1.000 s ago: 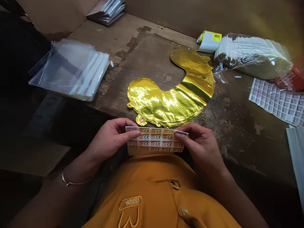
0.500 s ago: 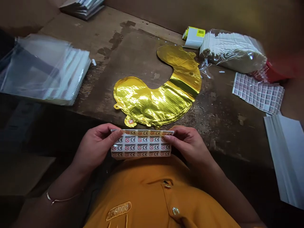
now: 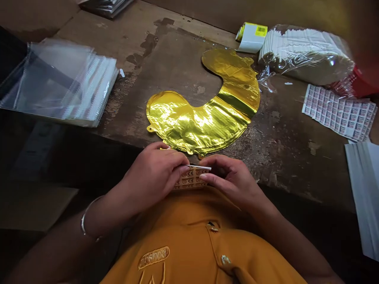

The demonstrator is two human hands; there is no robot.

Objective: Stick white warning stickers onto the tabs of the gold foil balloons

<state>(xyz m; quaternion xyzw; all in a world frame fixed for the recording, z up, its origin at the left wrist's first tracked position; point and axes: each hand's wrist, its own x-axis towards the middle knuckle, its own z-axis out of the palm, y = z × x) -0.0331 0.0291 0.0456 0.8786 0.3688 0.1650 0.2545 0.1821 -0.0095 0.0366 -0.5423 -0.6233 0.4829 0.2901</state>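
Between my two hands, just in front of the table edge, is a sticker sheet (image 3: 191, 181) printed with rows of CE marks and red warning signs. My left hand (image 3: 158, 169) is closed over its left side and top edge, covering much of it. The thumb and fingers of my right hand (image 3: 227, 175) pinch its right end. Along the top runs a thin white edge, tilted slightly down to the right. Just beyond my hands a flat gold foil balloon (image 3: 198, 122), curved like a hook, lies on the table, its near tabs close to my left fingers.
Clear plastic sleeves (image 3: 65, 83) are stacked at the left. Toward the back right are a roll of labels (image 3: 253, 37), a bag of white sticks (image 3: 308, 55) and a red basket (image 3: 363, 83). More sticker sheets (image 3: 339, 112) and white card strips (image 3: 365, 193) lie on the right.
My left hand has moved right along the sheet toward its middle and turned over its top edge. My right hand keeps its pinch. The view has shifted slightly.
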